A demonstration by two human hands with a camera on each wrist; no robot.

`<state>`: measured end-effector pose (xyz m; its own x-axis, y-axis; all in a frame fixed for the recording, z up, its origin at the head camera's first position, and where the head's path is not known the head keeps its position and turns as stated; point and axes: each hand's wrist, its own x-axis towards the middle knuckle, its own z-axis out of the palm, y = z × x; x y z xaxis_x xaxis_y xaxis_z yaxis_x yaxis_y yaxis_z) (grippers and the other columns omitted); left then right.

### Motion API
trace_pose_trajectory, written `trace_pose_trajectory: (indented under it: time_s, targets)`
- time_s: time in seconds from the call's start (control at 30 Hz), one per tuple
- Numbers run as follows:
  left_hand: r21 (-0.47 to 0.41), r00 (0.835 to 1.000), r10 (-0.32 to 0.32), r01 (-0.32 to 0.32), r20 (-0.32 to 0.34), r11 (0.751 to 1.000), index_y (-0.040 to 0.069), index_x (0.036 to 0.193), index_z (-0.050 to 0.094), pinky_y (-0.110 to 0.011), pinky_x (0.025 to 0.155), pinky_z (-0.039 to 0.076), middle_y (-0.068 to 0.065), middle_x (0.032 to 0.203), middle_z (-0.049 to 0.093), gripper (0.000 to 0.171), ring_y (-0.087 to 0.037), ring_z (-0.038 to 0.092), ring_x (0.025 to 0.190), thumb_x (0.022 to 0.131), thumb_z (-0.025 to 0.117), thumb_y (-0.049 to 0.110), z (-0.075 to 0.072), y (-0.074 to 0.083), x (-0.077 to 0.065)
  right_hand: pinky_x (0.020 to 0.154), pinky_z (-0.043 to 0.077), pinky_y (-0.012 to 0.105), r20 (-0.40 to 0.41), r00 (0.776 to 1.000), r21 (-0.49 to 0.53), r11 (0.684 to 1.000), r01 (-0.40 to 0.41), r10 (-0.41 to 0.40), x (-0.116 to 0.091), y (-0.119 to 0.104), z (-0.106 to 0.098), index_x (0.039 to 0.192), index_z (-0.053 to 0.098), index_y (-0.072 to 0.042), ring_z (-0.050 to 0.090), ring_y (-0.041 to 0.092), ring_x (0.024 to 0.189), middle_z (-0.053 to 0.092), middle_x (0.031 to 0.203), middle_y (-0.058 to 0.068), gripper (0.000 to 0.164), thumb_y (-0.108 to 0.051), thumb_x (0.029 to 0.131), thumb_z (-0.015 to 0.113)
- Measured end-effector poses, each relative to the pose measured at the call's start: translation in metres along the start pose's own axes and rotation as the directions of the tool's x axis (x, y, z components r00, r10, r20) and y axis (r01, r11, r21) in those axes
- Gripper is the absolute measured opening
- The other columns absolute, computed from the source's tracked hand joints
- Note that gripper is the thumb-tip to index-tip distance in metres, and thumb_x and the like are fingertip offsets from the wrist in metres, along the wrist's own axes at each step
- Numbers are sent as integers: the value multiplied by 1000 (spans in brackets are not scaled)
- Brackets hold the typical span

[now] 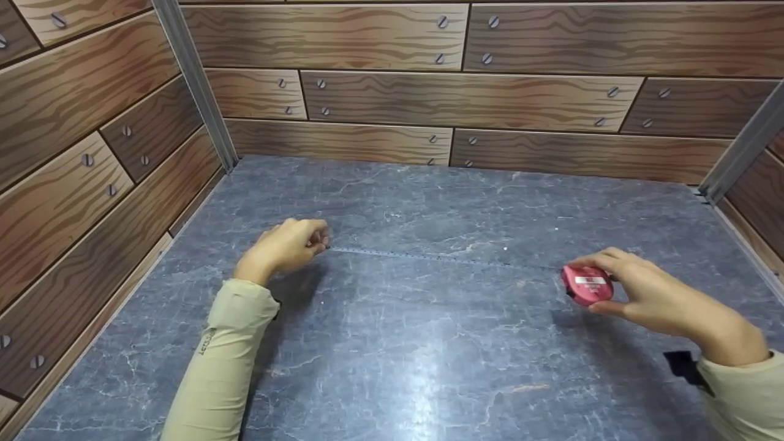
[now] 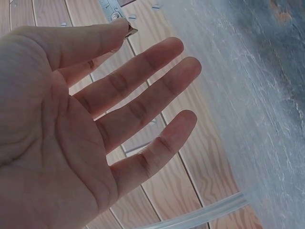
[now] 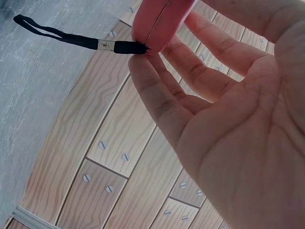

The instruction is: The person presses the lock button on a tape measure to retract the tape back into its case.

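A red tape measure (image 1: pixel 589 286) with a white label is held in my right hand (image 1: pixel 658 294), between thumb and fingers, above the grey marbled table. Its blade (image 1: pixel 422 256) runs out to the left, stretched straight across to my left hand (image 1: pixel 285 245). There the thumb and index finger pinch the metal end hook (image 2: pixel 129 31), while the other fingers are spread loose in the left wrist view. The right wrist view shows the red case (image 3: pixel 162 24) from its edge, with fingertips against it and a black wrist strap (image 3: pixel 62 38) hanging off.
The table (image 1: pixel 380 355) has a marbled grey surface with light glare near the front. Wood-patterned panels (image 1: pixel 367 37) wall it in at the back and sides, with metal corner posts (image 1: pixel 196 86) at the back left and right.
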<state>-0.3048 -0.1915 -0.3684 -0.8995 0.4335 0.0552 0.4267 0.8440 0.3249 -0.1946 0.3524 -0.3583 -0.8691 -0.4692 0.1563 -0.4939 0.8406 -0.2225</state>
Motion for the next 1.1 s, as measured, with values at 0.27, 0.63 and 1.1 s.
trace_pose_trajectory:
  time_s: [0.27,0.63,1.1]
  targets:
    - [-1,1000,5,-5,13,1000,13,104,70,-53,87,56,-6,102,77,5,-26,73,98,102,65,12,1,2,1,95,53,58,10,1000,6,1000,-7,7,1,-1,0,141,65,-7,66,35,119,68,132,16,63,-14,84,91]
    - [-13,1000,1,-1,26,1000,11,106,70,-58,93,57,-7,108,80,6,-30,76,107,102,64,12,3,4,2,96,53,57,14,1000,18,1000,-14,14,2,-3,2,142,65,-8,66,33,120,68,132,13,64,-13,84,91]
    - [-4,999,10,-10,30,1000,12,105,70,-58,89,57,-8,109,79,5,-31,75,103,103,66,12,5,8,3,98,53,61,42,999,31,999,-22,21,4,-5,1,142,65,-6,66,38,122,68,133,16,63,-13,85,90]
